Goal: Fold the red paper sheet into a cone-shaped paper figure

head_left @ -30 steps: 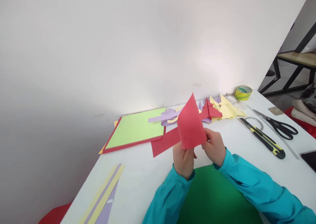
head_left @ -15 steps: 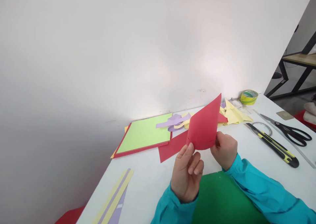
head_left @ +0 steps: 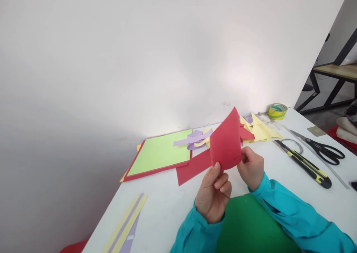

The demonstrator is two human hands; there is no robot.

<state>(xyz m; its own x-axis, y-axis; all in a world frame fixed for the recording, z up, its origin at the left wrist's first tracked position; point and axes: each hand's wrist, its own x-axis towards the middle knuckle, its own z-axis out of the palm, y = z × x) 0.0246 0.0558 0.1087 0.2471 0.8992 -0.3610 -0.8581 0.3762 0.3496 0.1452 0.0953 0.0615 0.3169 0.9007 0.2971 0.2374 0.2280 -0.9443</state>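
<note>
A piece of red paper (head_left: 225, 141), bowed into a curve with a pointed top, is held up above the table. My left hand (head_left: 213, 193) pinches its lower left corner between thumb and fingers. At the lower right edge, my right hand (head_left: 251, 167) is closed on the same paper, its fingertips partly hidden behind it. Below both hands lies a green mat (head_left: 251, 223). Behind the held piece, another flat red paper (head_left: 192, 167) rests on the white table.
A light green sheet (head_left: 161, 152) tops a paper stack at the back left. Purple and yellow strips (head_left: 128, 219) lie front left. Yellow scraps (head_left: 260, 128), a tape roll (head_left: 277, 112), a box cutter (head_left: 306, 165), scissors (head_left: 320, 147) and a clear ruler (head_left: 331, 173) lie along the right side.
The red paper has turned and curved a little more, its pointed top shifting left. Both hands keep their hold. The whole view has shifted slightly.
</note>
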